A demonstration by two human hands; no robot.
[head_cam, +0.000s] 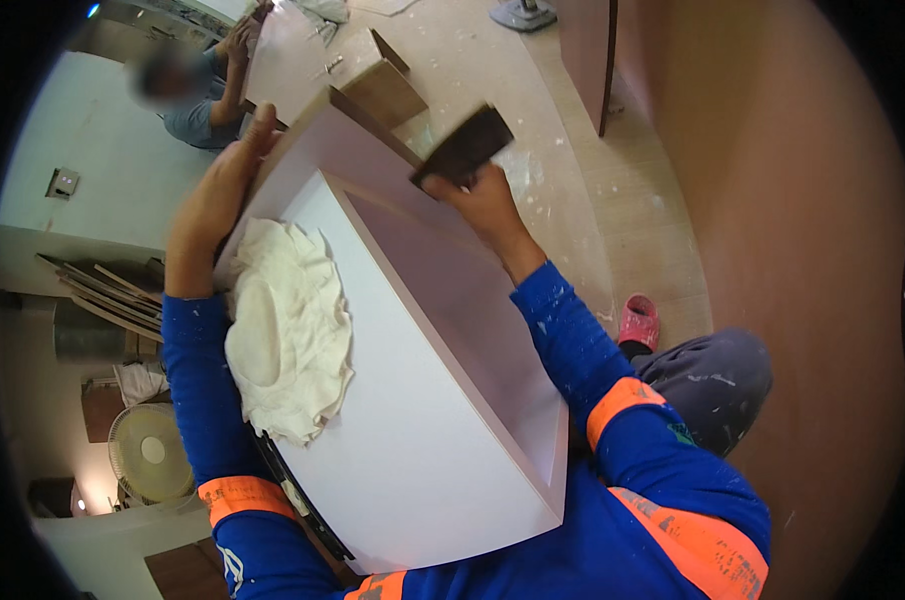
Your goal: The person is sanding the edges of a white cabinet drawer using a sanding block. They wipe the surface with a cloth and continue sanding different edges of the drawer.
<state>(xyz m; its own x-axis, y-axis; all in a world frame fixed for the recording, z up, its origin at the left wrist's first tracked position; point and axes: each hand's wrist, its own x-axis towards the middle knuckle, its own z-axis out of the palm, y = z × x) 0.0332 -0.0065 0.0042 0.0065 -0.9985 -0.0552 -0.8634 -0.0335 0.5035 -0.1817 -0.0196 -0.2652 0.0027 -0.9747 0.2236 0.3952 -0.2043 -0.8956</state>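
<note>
A white drawer box [422, 465] with a wood-edged front panel [295, 146] rests against my body, tilted. My left hand [216, 199] lies on the outer face of that panel, near its top edge, with the thumb up. In my right hand [482, 202] is a dark rectangular block [467, 142], held at the panel's right edge; the block is blurred, so its kind is unclear. A crumpled cream cloth [291, 330] lies on the drawer's white side. Along the drawer's lower left edge runs a black metal drawer slide [302, 495].
A co-worker [197, 97] sits at the upper left beside a pale panel [287, 60]. Beyond my drawer stands a wooden box piece [385, 86]. A large brown panel [782, 262] fills the right. Wood strips [107, 292] and a fan [152, 450] are at left.
</note>
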